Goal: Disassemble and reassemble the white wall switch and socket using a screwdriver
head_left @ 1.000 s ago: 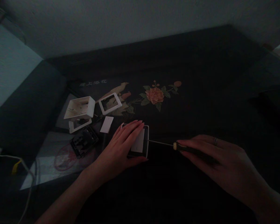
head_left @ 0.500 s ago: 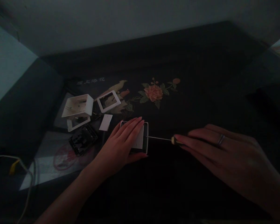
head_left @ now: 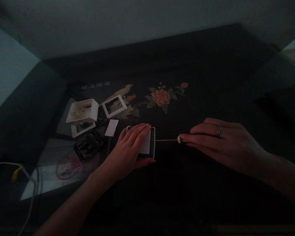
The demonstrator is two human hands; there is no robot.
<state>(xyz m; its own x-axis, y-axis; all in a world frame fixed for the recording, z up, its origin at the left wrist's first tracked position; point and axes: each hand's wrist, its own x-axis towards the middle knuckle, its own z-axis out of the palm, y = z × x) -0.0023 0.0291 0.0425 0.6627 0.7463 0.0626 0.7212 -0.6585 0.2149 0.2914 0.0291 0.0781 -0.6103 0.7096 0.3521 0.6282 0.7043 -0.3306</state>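
My left hand point(head_left: 127, 147) lies over a wall switch point(head_left: 152, 149) with a white outer frame and a pale panel, gripping it between the fingers at the far edge and the thumb at the near edge. In my right hand point(head_left: 221, 144) is a screwdriver point(head_left: 166, 140), its yellowish handle mostly hidden by the fingers. The thin shaft points left, and its tip meets the switch beside the pale panel's right edge. Left of the switch lie a small white plate point(head_left: 111, 127) and a black plastic switch insert point(head_left: 88, 146).
Farther back on the dark, flower-printed table point(head_left: 199, 108) are a white open box point(head_left: 83, 111), a white square frame point(head_left: 114, 106) and another frame point(head_left: 83, 128) by the box. A pale cable point(head_left: 31, 193) with a yellow tag point(head_left: 16, 173) runs along the left.
My right hand has shifted left and slightly up, its wrist turned, bringing the screwdriver shaft nearly level and its tip farther in at the panel's edge. The left hand keeps its hold.
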